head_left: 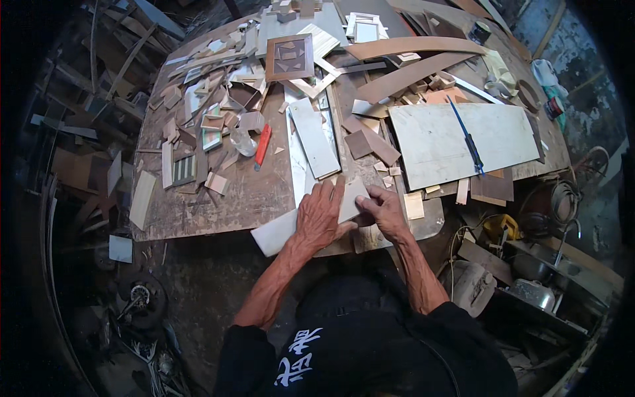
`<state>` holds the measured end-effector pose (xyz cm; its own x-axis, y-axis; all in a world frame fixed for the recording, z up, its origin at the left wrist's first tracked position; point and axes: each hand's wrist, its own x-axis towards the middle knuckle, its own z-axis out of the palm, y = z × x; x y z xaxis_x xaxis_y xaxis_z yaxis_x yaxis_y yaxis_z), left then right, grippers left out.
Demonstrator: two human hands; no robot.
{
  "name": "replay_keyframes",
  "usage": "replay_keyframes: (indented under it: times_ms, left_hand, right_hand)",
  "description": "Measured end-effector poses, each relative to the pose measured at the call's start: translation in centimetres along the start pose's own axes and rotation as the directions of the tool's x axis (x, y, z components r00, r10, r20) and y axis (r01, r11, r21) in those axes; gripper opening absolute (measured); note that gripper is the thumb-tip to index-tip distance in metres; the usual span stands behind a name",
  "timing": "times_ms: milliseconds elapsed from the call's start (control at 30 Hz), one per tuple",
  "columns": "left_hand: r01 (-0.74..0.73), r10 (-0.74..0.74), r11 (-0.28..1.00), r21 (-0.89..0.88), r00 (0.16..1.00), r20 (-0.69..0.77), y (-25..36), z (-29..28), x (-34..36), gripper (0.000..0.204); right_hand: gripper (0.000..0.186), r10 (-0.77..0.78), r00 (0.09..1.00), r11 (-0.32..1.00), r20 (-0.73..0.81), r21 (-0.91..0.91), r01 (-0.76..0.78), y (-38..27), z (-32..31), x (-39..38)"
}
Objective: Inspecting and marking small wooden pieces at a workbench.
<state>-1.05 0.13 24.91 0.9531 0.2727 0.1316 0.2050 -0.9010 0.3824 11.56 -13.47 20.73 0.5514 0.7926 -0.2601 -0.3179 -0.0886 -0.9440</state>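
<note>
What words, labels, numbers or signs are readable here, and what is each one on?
Black clothing: large white characters; I won't copy the wording out.
Dark can: any label is too small to read.
Red-and-dark can: too small and blurred to read.
Pale board under the left hand: no lettering that I can make out.

Room to pass lies over the tabletop (pixel 198 220) at front left, wood offcuts (pixel 251 122) crowding behind.
</note>
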Motion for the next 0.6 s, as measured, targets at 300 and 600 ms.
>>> replay_keyframes:
  times_ms: [300, 600]
  left_hand:
    - [0.586, 0.197, 0.625, -0.516, 0.522, 0.83, -8.9, -3.0, -4.4, 0.05]
    - [0.328, -0.316, 0.945, 0.01, 0.902, 0.295, -1.9, 2.7, -7.5, 0.078]
  right_hand:
    - [0.036, -0.088, 0.993, 0.995, 0.081, 0.048, 0.084, -0.5, -3.7, -0.4]
    - [0.04, -0.386, 0.856, 0.913, -0.345, -0.28, 0.299, 3.1, -6.4, 1.1]
